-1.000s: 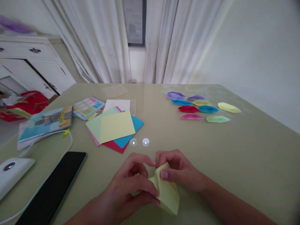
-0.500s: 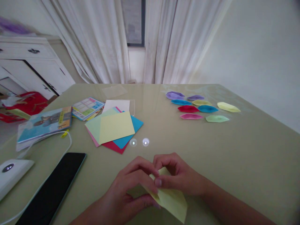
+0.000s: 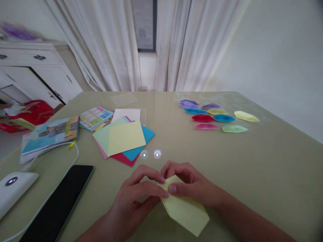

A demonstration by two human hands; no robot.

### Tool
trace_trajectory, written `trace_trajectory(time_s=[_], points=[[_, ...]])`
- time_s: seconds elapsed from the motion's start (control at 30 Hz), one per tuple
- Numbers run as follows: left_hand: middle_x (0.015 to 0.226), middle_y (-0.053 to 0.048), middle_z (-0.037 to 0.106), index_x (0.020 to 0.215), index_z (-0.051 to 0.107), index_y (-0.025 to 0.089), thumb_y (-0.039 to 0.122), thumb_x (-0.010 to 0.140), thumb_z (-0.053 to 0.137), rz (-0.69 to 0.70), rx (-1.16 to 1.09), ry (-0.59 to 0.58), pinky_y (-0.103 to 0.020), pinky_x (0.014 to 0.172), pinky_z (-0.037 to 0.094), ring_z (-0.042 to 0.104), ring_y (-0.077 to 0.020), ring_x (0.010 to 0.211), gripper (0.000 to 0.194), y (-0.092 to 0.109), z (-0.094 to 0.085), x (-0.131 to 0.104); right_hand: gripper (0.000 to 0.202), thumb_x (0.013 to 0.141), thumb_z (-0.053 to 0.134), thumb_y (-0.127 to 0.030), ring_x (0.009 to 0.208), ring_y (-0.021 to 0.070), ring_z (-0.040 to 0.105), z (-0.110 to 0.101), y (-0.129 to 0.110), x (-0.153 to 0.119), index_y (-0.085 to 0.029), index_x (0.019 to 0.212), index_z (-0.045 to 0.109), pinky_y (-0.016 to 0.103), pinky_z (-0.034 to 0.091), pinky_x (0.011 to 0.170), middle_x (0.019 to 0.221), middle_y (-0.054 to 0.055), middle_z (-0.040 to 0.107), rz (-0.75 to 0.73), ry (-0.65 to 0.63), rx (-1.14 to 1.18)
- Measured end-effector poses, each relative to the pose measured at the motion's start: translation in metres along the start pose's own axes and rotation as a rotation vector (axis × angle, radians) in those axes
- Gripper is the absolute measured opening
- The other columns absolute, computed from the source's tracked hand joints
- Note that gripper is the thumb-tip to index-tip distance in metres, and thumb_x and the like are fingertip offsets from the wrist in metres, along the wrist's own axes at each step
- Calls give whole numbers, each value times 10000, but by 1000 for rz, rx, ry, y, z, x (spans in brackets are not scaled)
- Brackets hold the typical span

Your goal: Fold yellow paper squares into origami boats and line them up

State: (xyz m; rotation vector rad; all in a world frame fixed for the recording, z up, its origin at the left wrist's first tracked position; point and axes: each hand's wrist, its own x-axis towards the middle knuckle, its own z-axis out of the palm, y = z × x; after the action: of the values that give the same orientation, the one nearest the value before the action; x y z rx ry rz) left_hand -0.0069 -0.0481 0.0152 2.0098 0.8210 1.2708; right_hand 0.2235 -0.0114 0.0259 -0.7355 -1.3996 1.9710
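Note:
A pale yellow sheet of folded paper [image 3: 185, 208] is held between my two hands just above the near part of the table. My left hand [image 3: 138, 195] pinches its left corner, with fingertips on top and the thumb mostly hidden beneath. On the upper edge, my right hand [image 3: 191, 185] grips the paper, thumb pressed flat on its face and fingers curled behind. The paper tilts down toward the lower right, where its pointed end hangs free. Creased edges show along its lower left side.
Several folded paper boats [image 3: 207, 117] in mixed colours lie at the back right. Coloured paper sheets [image 3: 126, 137] are fanned out left of centre, near a booklet [image 3: 50, 134] and cards [image 3: 96, 117]. A phone [image 3: 58, 201], a white device [image 3: 17, 188] and its cable [image 3: 77, 153] occupy the left.
The folded paper has turned to show more of its broad face. My left fingers have shifted up to its corner, and the left thumb has slipped out of sight underneath.

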Motion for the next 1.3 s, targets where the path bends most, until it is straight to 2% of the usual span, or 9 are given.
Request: trace_trajectory(time_s=[0.1,0.2,0.33,0.5,0.67,0.83,1.07,1.2,1.3], points=[[1180,-33,616,1061,794,325,98,949,730,-60,72,115,-249,906,565,650,-154,1032,261,-2,3,-2,267,846,888,-349,1008,184,633,1,0,2,-184,853,677,300,507,867,1118,42,674,-49,19,50],[1083,-36,637,1183,754,312,138,968,715,-174,-52,169,-257,868,586,671,-153,954,280,-2,4,-2,255,870,865,-320,924,168,632,1,2,3,-185,838,651,286,511,791,1077,42,661,-119,66,41],[1051,-47,758,1234,729,286,274,1016,685,-416,-303,118,-254,821,615,742,-174,932,223,2,7,-1,164,919,810,-269,925,179,632,-1,4,3,-200,864,672,292,509,805,1024,48,660,-322,222,-265],[993,-33,809,1153,791,270,322,904,831,-587,-341,160,-253,824,621,760,-180,901,258,1,10,3,109,918,810,-252,920,196,665,3,1,0,-222,902,707,317,525,833,1024,58,680,-449,297,-525],[914,-41,806,954,831,230,337,930,795,-585,-344,123,-243,768,594,737,-171,830,116,4,10,4,109,968,757,-306,945,217,668,4,0,-1,-225,1033,726,347,534,843,1032,75,696,-450,301,-526],[773,-24,748,999,820,217,393,898,818,-640,-348,162,-228,647,543,670,-156,704,203,3,11,1,117,960,762,-280,814,186,624,4,3,-2,-223,891,687,322,511,746,894,42,677,-441,288,-524],[776,-35,749,839,796,199,410,947,760,-662,-375,132,-226,640,509,653,-159,716,239,5,10,5,150,964,767,-329,787,166,618,7,5,-4,-214,959,671,290,516,727,863,21,664,-321,277,-404],[791,-38,744,872,802,200,404,937,775,-675,-416,117,-229,650,510,646,-159,725,216,5,9,5,163,949,783,-300,740,149,604,6,7,-3,-203,887,666,270,500,695,817,8,655,-326,267,-401],[743,-17,710,813,790,200,400,931,783,-660,-415,149,-209,613,484,611,-136,683,232,4,10,4,152,944,790,-298,764,150,610,6,8,-3,-204,919,674,269,508,714,837,7,661,-312,254,-394]])
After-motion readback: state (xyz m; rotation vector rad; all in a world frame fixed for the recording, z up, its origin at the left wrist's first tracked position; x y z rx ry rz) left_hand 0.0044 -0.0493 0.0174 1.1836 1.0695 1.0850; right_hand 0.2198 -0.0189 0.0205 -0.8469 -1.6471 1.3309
